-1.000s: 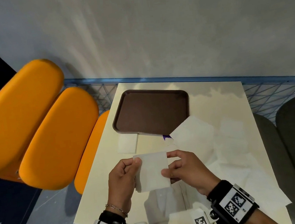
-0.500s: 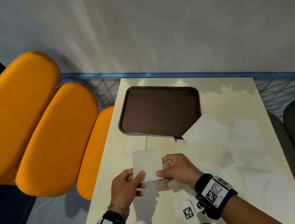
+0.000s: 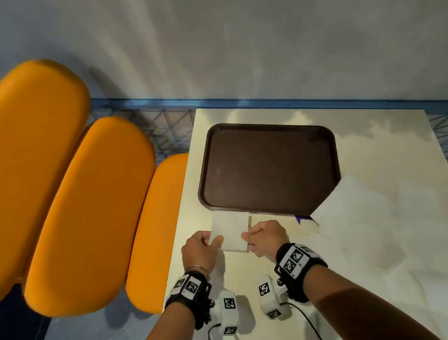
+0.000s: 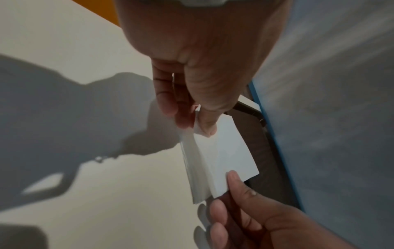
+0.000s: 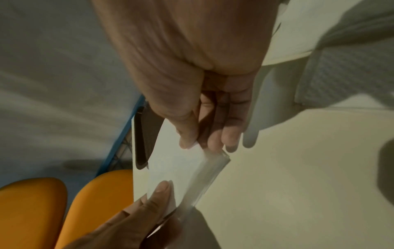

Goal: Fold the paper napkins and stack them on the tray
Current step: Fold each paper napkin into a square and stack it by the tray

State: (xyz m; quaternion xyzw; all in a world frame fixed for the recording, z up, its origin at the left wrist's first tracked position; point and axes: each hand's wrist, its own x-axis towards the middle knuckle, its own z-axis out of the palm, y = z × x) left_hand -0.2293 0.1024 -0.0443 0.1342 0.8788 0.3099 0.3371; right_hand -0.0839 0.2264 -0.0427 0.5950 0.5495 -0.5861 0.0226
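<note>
Head view, hold: a folded napkin (image 3: 232, 232) is pinched at its two near corners, by the left hand (image 3: 200, 247) and the right hand (image 3: 266, 236), thumbs on top, fingers curled beneath.
Head view, step: the layers are best kept squared and taut while the napkin is carried forward onto the tray (image 3: 264, 126), judged the next stop.
Head view, room: the tray lies just beyond the hands; loose napkins (image 3: 379, 224) are spread to the right, orange seats (image 3: 87, 215) to the left past the table (image 3: 383, 144) edge.
Left wrist view: the napkin's stacked edges are seen slightly fanned; the tray rim lies just past them.
Right wrist view: the same pinch is shown; bare table lies beneath the hands.
</note>
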